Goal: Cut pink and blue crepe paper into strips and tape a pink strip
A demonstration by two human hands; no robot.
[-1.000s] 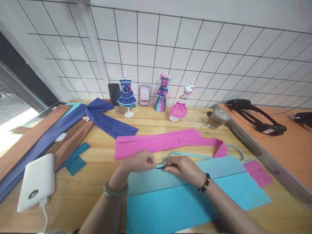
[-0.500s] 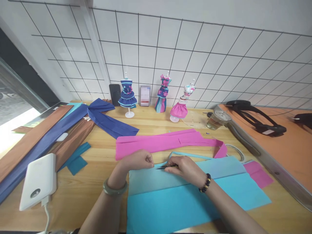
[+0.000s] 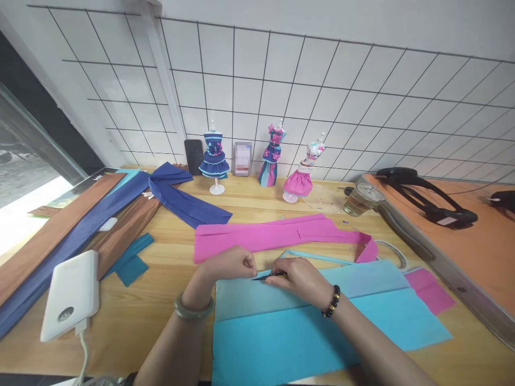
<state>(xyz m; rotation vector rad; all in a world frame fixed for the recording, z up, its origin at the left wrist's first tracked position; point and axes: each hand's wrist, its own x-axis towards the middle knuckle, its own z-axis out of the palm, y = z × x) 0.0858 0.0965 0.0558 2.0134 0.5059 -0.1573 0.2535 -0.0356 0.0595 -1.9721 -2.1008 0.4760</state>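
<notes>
A light blue sheet point(image 3: 257, 332) of crepe paper or thin cloth, with a paler folded band, lies in front of me. My right hand point(image 3: 300, 281) is closed around small dark scissors point(image 3: 263, 277), whose blades point left along the sheet's far edge. Close to their tips, my left hand point(image 3: 235, 262) pinches that edge by its left corner. A narrow light blue strip point(image 3: 317, 255) runs off to the right behind my right hand. Just beyond both hands lies a long pink piece point(image 3: 249, 241). The scissors' handles are mostly hidden by my fingers.
Three small dressed mannequins, one in a navy dress point(image 3: 214, 161), stand at the back wall. A cup of liquid point(image 3: 362, 201) and a tape roll point(image 3: 396, 252) are at the right. Brown and blue strips point(image 3: 76, 236) and a white power bank point(image 3: 72, 295) lie at the left.
The scissors have moved slightly left along the sheet's edge, and their blades look closer together. My left hand keeps its pinch. The whole view has shifted a little.
</notes>
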